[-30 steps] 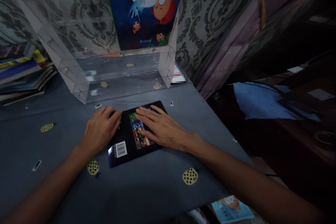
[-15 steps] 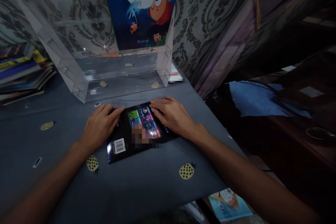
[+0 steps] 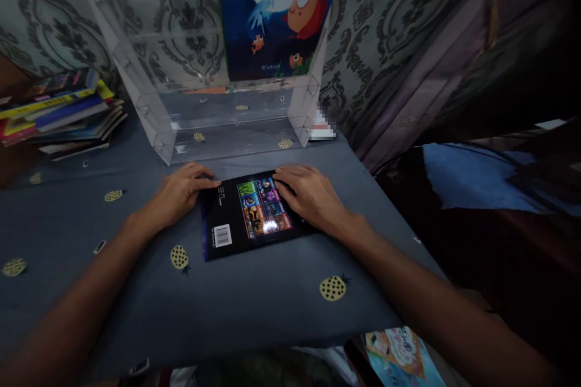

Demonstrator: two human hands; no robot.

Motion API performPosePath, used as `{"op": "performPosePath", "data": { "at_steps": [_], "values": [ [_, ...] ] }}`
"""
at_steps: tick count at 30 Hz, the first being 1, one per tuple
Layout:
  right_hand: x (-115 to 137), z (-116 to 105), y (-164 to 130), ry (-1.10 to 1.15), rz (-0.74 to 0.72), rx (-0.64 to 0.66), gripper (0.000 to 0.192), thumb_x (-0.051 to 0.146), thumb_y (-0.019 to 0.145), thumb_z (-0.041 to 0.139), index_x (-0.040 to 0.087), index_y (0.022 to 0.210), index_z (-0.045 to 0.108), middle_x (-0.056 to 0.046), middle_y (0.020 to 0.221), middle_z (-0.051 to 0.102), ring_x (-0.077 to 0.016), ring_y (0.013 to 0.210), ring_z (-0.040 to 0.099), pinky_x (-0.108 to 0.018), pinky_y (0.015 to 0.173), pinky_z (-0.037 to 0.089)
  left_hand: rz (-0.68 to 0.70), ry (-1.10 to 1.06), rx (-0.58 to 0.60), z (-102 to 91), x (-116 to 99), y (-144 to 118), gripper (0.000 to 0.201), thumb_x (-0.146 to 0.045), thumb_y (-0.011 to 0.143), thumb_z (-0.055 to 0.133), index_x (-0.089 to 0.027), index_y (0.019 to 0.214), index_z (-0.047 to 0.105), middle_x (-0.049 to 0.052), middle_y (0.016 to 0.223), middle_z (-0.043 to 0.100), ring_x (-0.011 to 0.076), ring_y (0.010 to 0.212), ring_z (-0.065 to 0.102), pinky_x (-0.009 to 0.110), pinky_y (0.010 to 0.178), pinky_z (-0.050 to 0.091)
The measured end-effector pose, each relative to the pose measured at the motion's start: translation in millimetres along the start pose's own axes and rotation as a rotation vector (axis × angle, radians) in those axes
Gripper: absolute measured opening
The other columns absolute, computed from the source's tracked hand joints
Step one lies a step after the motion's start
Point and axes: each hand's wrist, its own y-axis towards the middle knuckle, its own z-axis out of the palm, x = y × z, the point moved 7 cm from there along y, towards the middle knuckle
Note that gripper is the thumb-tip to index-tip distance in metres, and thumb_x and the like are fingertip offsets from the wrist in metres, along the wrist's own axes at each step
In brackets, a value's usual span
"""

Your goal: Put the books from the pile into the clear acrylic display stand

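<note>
A thin black book point(image 3: 247, 217) lies flat, back cover up, on the blue-grey tablecloth point(image 3: 254, 308); a white barcode and a strip of colourful pictures show on it. My left hand point(image 3: 179, 192) rests at its far left corner, fingers touching the edge. Resting on the book's right side is my right hand point(image 3: 311, 196), palm down and fingers spread. Neither hand lifts it. Just beyond the book stands a clear acrylic book stand point(image 3: 227, 115) holding a blue picture book point(image 3: 276, 12) upright.
A stack of books point(image 3: 63, 112) lies at the far left of the table. The table's right edge drops to a dark floor with a blue cloth point(image 3: 472, 175). Another picture book point(image 3: 399, 357) lies below the front edge. Patterned wallpaper backs the stand.
My right hand slid from the book's middle to its right side, uncovering the pictures. The book turned a little straighter, and the view shifted left.
</note>
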Motion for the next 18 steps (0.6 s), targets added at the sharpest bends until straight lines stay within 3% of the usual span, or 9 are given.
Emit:
{"op": "performPosePath", "data": {
  "at_steps": [4, 8, 12, 18],
  "values": [
    [18, 12, 2, 0.058, -0.096, 0.03, 0.026, 0.022, 0.101, 0.053, 0.016, 0.117, 0.072, -0.014, 0.127, 0.072, -0.031, 0.124, 0.063, -0.053, 0.105, 0.048, -0.066, -0.164, 0.008, 1.4, 16, 2, 0.051, -0.003, 0.088, 0.041, -0.029, 0.109, 0.079, 0.005, 0.118, 0.072, 0.0199, 0.113, 0.065, 0.044, 0.103, 0.051],
    [60, 30, 11, 0.155, -0.288, 0.135, 0.032, 0.02, 0.103, 0.05, 0.015, 0.13, 0.067, -0.012, 0.138, 0.066, -0.028, 0.138, 0.053, -0.052, 0.113, 0.043, -0.104, -0.282, -0.011, 7.9, 27, 2, 0.046, -0.006, 0.091, 0.044, -0.03, 0.106, 0.08, 0.004, 0.117, 0.073, 0.0189, 0.112, 0.066, 0.044, 0.105, 0.05],
    [93, 41, 23, 0.196, -0.419, 0.204, 0.034, 0.017, 0.104, 0.048, 0.015, 0.133, 0.065, -0.011, 0.142, 0.064, -0.0259, 0.14, 0.049, -0.049, 0.113, 0.043, -0.122, -0.303, -0.06, 11.1, 31, 1, 0.045, -0.006, 0.089, 0.044, -0.029, 0.104, 0.08, 0.004, 0.114, 0.074, 0.019, 0.111, 0.066, 0.043, 0.104, 0.05],
    [103, 43, 23, 0.257, -0.425, 0.27, 0.038, 0.014, 0.103, 0.045, 0.019, 0.134, 0.065, -0.007, 0.144, 0.063, -0.0267, 0.14, 0.048, -0.051, 0.113, 0.042, -0.124, -0.325, -0.063, 15.1, 31, 1, 0.047, -0.004, 0.085, 0.045, -0.027, 0.105, 0.08, 0.004, 0.114, 0.074, 0.0175, 0.111, 0.066, 0.039, 0.105, 0.049]
  ]
}}
